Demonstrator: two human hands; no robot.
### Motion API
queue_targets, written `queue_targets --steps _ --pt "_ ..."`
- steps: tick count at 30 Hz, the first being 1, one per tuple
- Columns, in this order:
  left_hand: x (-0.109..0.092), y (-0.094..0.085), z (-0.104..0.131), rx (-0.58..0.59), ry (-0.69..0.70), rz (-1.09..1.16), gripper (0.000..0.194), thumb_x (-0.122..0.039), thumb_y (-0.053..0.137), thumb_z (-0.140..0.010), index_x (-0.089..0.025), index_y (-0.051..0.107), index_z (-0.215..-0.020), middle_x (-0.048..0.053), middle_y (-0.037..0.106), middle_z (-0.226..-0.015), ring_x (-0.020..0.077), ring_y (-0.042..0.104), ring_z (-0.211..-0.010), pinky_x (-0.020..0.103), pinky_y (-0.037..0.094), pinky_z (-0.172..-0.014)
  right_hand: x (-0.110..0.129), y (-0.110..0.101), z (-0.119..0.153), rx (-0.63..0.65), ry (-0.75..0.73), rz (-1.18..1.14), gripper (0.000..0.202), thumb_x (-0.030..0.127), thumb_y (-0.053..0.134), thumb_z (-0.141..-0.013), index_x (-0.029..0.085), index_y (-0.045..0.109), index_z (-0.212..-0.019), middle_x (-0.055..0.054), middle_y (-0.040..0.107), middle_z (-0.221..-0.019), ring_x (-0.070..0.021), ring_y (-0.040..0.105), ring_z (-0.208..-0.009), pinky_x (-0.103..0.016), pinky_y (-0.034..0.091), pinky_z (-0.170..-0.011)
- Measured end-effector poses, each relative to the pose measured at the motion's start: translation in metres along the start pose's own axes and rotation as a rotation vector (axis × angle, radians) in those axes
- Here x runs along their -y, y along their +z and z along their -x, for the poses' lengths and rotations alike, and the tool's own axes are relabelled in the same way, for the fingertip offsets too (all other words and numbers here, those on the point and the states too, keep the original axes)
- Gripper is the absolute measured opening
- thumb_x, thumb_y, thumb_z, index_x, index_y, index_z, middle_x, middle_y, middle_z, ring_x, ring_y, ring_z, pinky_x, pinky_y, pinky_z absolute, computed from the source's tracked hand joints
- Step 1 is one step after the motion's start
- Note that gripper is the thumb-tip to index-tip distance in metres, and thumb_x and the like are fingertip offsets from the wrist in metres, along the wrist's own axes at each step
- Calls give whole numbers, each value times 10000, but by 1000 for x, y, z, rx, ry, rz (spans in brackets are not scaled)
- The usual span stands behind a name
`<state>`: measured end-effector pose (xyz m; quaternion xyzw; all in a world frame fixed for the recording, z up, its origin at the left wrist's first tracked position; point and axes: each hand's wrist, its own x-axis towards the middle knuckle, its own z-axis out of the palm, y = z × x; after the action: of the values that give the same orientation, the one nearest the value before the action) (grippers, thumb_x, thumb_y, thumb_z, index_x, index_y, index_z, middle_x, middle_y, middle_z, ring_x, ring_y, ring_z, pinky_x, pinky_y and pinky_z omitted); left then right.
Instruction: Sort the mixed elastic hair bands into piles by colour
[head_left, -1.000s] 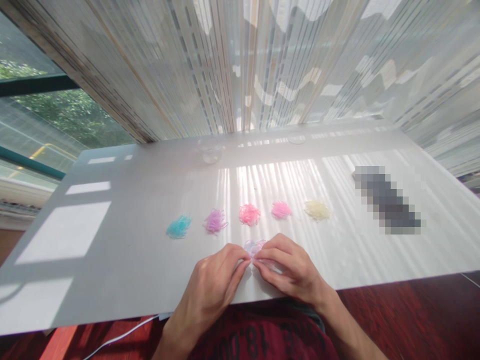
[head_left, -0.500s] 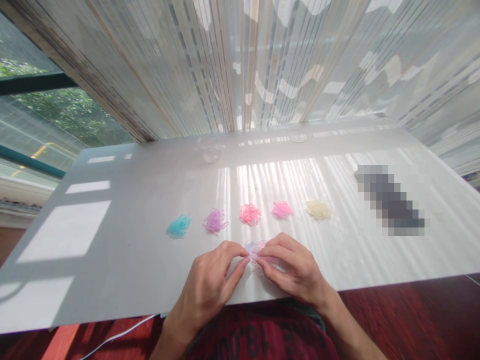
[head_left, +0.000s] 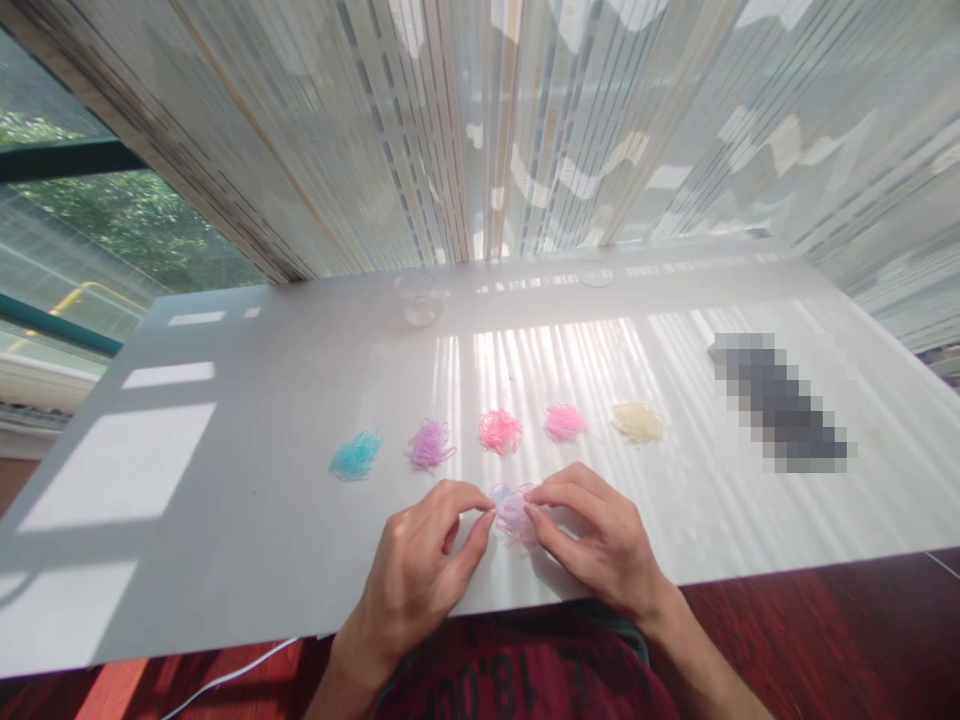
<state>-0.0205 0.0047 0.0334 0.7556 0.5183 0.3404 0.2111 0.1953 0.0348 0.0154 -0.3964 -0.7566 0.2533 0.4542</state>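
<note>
A small mixed pile of thin pastel elastic bands [head_left: 514, 515], pink, lilac and bluish, lies near the table's front edge between my hands. At its left rim, my left hand [head_left: 431, 545] has thumb and index finger pinched together. My right hand [head_left: 592, 525] is curled in a pinch over the pile's right side, the fingertips touching it. Whatever either pinch holds is too small to make out. Beyond the hands, sorted piles form a row: turquoise bands [head_left: 355, 456], purple bands [head_left: 430, 445], coral-pink bands [head_left: 500, 431], pink bands [head_left: 565, 422] and pale yellow bands [head_left: 638, 423].
The white table [head_left: 247, 540] stands against a striped sheer curtain [head_left: 427, 130]. Toward the back are a clear round container [head_left: 421, 308] and a clear disc-like piece [head_left: 597, 275]. A blurred-out dark object [head_left: 780, 405] lies on the right. A white cable [head_left: 232, 678] hangs below the front edge.
My right hand has shifted slightly right, away from my left fingertips, so a wider gap shows more of the mixed pile. The sorted piles stay put.
</note>
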Motion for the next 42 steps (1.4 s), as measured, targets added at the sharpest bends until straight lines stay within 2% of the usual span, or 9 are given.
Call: queue_targets --steps 7,13,20,35,42 --pt "7 15 11 -63 -30 46 74 -195 602 -1003 -226 630 -1063 5 687 -878 93 479 -543 216 464 -549 -13 -27 -13 -177 225 290 81 266 664 -955 234 718 -903 -12 714 -779 -170 635 -657 -323 541 -628" --pt "11 19 15 -67 -17 53 125 -141 609 -992 -233 627 -1074 1 694 -888 90 479 -546 217 453 -549 -28 -30 -20 -195 348 363 169 358 660 -961 235 752 -888 -13 726 -771 -162 607 -592 -321 521 -587" --pt "12 19 12 -78 5 42 112 -130 616 -983 -217 635 -1052 0 702 -881 89 488 -542 213 458 -548 -30 -27 -22 -187 350 385 208 371 639 -971 225 761 -888 -15 731 -763 -150 590 -565 -308 508 -582" --pt "11 19 9 -81 9 40 80 -141 616 -986 -205 647 -1023 1 706 -858 80 484 -518 199 457 -528 -32 -23 -20 -172 327 418 147 298 659 -964 202 765 -933 3 713 -766 -126 597 -604 -273 499 -627" --pt "11 19 8 -71 -3 25 83 -150 618 -988 -207 642 -1044 -2 698 -869 78 480 -524 199 457 -533 -33 -21 -18 -210 285 455 122 244 647 -970 184 749 -937 2 701 -762 -123 599 -606 -268 497 -616"
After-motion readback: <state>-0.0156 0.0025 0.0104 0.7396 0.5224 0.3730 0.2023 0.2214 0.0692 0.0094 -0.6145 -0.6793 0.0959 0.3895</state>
